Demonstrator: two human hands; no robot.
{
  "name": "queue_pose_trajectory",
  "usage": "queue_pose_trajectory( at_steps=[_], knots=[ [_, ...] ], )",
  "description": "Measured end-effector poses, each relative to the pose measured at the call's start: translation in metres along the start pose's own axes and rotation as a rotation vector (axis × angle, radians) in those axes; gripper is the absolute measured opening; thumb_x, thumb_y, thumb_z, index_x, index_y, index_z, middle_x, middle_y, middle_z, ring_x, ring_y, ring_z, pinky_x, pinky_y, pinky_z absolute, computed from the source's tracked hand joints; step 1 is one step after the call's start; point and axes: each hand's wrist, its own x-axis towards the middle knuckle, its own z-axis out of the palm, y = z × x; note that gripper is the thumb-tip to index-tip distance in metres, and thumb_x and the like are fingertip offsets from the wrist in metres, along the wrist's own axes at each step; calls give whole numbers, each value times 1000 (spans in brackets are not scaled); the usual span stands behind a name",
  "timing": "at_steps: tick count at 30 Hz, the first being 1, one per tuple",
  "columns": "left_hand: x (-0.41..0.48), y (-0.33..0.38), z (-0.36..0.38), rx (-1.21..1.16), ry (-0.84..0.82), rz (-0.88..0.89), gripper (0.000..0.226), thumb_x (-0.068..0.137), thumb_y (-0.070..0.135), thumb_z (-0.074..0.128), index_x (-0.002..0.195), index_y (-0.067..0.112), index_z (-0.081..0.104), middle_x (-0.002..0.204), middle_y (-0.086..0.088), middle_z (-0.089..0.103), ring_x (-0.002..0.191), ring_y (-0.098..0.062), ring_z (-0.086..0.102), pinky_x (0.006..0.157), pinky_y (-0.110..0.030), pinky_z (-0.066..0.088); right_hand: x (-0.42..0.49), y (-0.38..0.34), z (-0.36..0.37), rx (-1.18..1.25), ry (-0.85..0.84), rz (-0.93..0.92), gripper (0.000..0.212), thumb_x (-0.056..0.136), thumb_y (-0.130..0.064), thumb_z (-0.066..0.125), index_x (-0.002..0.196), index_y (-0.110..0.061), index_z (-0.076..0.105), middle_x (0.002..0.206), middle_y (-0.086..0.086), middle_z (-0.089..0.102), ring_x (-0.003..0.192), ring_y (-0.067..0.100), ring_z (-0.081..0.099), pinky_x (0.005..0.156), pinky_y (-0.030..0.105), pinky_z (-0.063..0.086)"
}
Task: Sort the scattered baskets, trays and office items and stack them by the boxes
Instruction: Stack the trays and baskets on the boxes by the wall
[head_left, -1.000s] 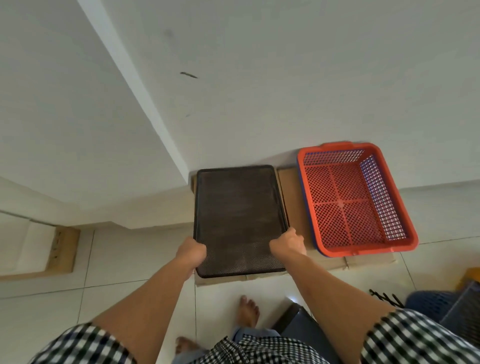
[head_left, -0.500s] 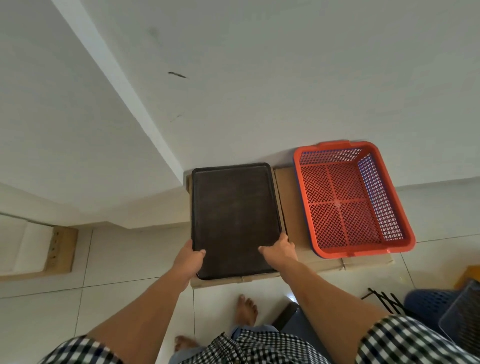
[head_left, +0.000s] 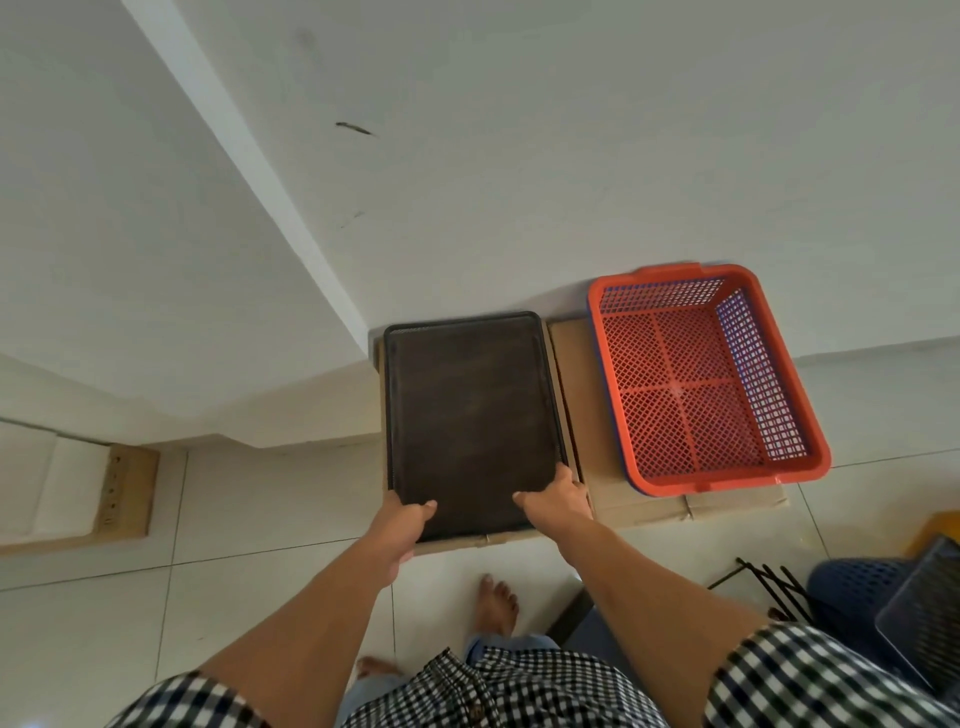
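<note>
at the near short edge of the black tray (head_left: 472, 415): left hand (head_left: 402, 522) grips the near-left corner, thumb laid on top, fingers tucked under and hidden. right hand (head_left: 558, 499) holds the near-right corner, thumb stretched flat across the tray floor, fingers curled at the right rim, tips not visible.

tray is dark fine mesh, lying flat, long side running away from the person, on a cardboard box (head_left: 457, 545) set against the wall (head_left: 571, 156). cannot tell whether the near edge is fully down on the cardboard or held just off it. the box shows only as a thin brown border; its depth is hidden.

just beside it on the right, a second cardboard box (head_left: 649, 506) carries a red basket (head_left: 675, 384), apart from the tray. blue mesh (head_left: 753, 374) shows through its right wall: something blue nested beneath, mostly hidden.

lower right, cut off by the frame edge: a blue basket (head_left: 852, 587), a second mesh tray (head_left: 924, 623) over it, and black wire rods (head_left: 774, 582) on the floor (head_left: 260, 509), shape unclear.

one bare foot (head_left: 496, 603) between the forearms; checked sleeves (head_left: 805, 680) along the bottom.
</note>
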Motion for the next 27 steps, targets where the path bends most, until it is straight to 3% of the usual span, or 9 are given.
queue_pose_trajectory(
  at_steps=[4, 10, 14, 23, 27],
  knots=[
    [-1, -3, -1, -1, -34, 23, 63, 102, 20, 58, 155, 22, 25, 156, -5, 38, 141, -30, 40, 114, -47, 38, -1, 2, 2, 56, -1, 3, 94, 91, -40, 72, 161, -23, 12, 166, 10, 16, 148, 35, 31, 116, 47, 38],
    [-1, -2, -2, -48, 60, 21, 60, 100, 19, 60, 152, 20, 29, 154, -6, 41, 138, -32, 43, 109, -48, 43, 6, -2, -3, 331, 9, 136, 91, 89, -34, 74, 158, -18, 18, 156, 13, 37, 139, 39, 41, 111, 52, 42],
    [2, -4, -6, -54, 22, -23, 57, 100, 21, 61, 150, 18, 34, 153, -7, 43, 136, -30, 46, 103, -43, 45, 12, 1, -4, 429, -14, 163, 90, 89, -31, 75, 157, -15, 19, 154, 14, 40, 140, 39, 39, 114, 56, 37],
    [9, -5, -6, -147, 28, 33, 61, 104, 15, 53, 157, 11, 23, 158, -9, 35, 147, -32, 30, 119, -48, 28, 20, 0, -3, 577, -48, 204, 79, 88, -32, 76, 150, -13, 30, 147, 14, 47, 135, 37, 45, 115, 55, 38],
    [6, -6, -6, 6, 24, 49, 57, 103, 16, 55, 154, 13, 31, 151, -9, 45, 140, -33, 41, 117, -50, 35, 18, 2, -7, 528, -38, 188, 90, 93, -33, 72, 160, -16, 14, 158, 13, 33, 144, 39, 35, 116, 55, 36]
  ],
)
